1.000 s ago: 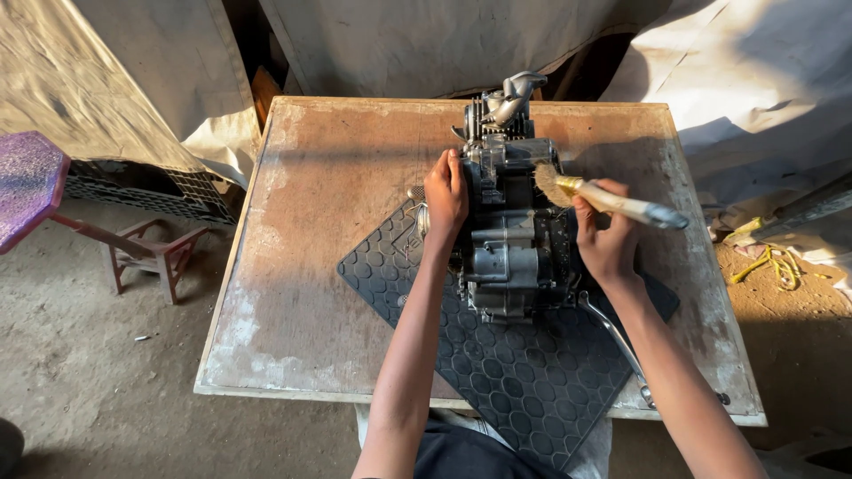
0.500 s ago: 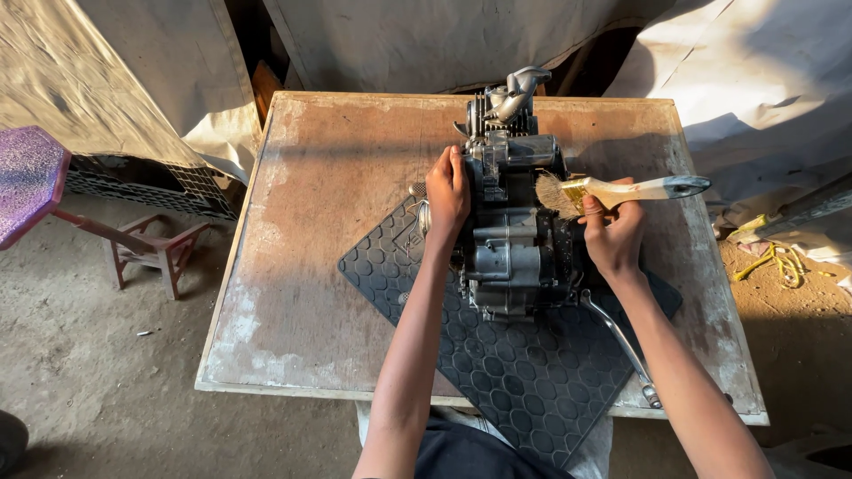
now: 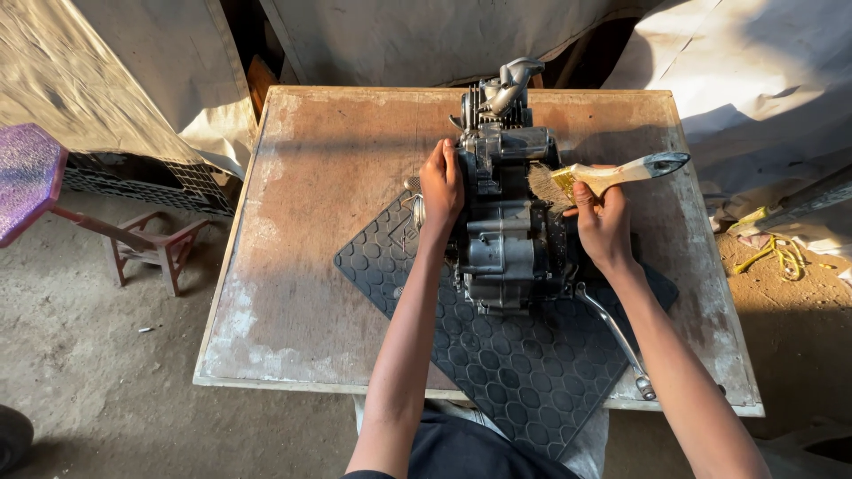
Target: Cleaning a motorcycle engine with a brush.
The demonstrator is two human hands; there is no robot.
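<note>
A grey motorcycle engine (image 3: 508,213) stands on a black rubber mat (image 3: 524,364) on a worn wooden table (image 3: 319,222). My left hand (image 3: 441,186) grips the engine's left side. My right hand (image 3: 602,223) holds a paintbrush (image 3: 612,175) with a pale wooden handle. Its bristles press against the engine's upper right side and the handle points right. A metal lever (image 3: 617,337) sticks out from the engine toward the table's front right edge.
A purple stool (image 3: 35,177) and a small reddish stand (image 3: 146,248) sit on the dirt floor at left. Pale tarps (image 3: 426,35) hang behind the table. Yellow cord (image 3: 781,257) lies on the ground at right.
My right hand has turned the paintbrush so the handle tilts up and right, and the bristles have moved slightly along the engine's right side. My left hand has stayed on the engine.
</note>
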